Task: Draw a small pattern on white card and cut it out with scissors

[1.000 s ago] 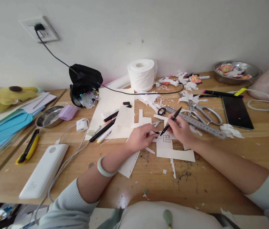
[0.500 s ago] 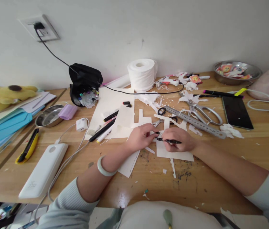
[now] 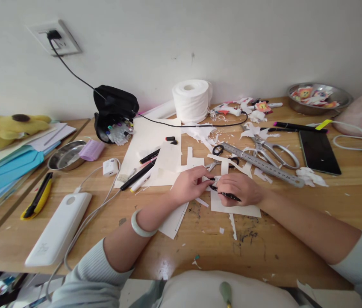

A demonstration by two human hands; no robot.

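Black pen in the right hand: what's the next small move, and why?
I'd probably ease the left hand slightly left, off the nib end. The black pen, held in the right hand, has its far end right by the left thumb and fingertips, over white paper; it looks cramped there, and a slip could mark skin.

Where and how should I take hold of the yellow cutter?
Probably best from above with the left hand, fingers closing across the middle of the yellow cutter: it lies flat, long and narrow, bare tabletop along both long sides.
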